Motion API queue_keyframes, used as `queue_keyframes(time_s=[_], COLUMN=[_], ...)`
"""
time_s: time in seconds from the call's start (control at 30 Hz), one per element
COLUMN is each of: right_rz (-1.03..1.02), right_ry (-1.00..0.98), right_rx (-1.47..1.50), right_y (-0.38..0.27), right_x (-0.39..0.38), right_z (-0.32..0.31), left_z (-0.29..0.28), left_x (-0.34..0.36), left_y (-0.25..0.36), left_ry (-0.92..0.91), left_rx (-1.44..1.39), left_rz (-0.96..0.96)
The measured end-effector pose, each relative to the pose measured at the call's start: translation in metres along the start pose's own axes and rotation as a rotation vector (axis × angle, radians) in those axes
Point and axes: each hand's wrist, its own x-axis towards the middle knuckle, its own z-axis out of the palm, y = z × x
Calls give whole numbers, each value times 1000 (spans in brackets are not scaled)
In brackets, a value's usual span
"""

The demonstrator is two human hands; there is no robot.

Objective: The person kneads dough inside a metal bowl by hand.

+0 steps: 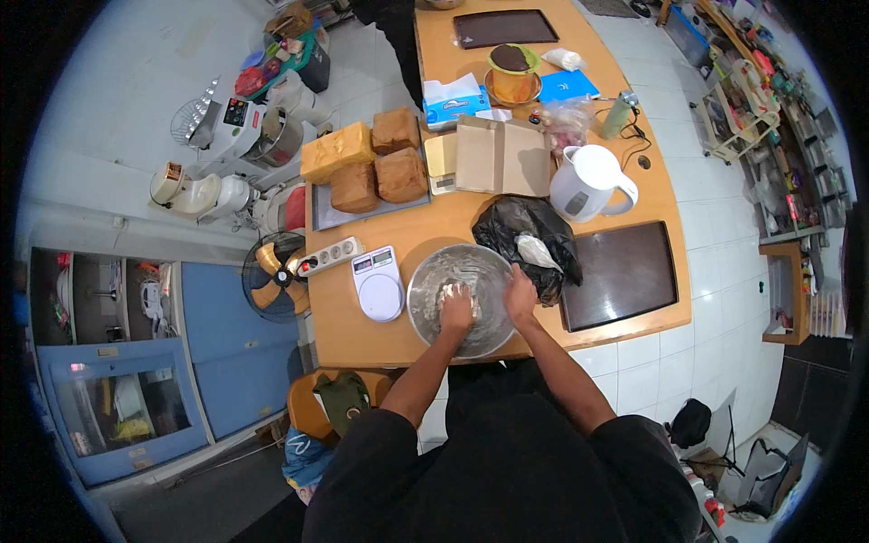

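Note:
A wide metal bowl (pixel 425 308) sits at the near edge of the wooden table (pixel 348 344), smeared inside with pale, sticky dough (pixel 449 291). My left hand (pixel 457 309) is down inside it, fingers curled into the dough and partly hidden by it. On the bowl's right rim is my right hand (pixel 520 297), fingers wrapped round it. Just left of the bowl lies a white digital kitchen scale (pixel 380 294). Behind it to the right is a crumpled black plastic bag (pixel 497 222) with a small white bag (pixel 537 251) on it.
Loaves (pixel 400 176) on a tray, an open cardboard box (pixel 487 154), a white kettle (pixel 584 181) and a dark tray (pixel 618 276) share the table with a power strip (pixel 328 255). A fan (pixel 270 277) stands left. A person in dark clothing (pixel 389 27) stands beyond.

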Motion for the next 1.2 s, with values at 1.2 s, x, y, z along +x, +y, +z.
queue_keyframes(time_s=[1.2], right_rz=[32], right_ry=[-22], right_rx=[51], right_y=[-5], right_x=[-11], right_z=[-11], left_z=[-70], left_x=[-56], left_y=[-45], left_ry=[-57], left_rx=[-423], left_rz=[63])
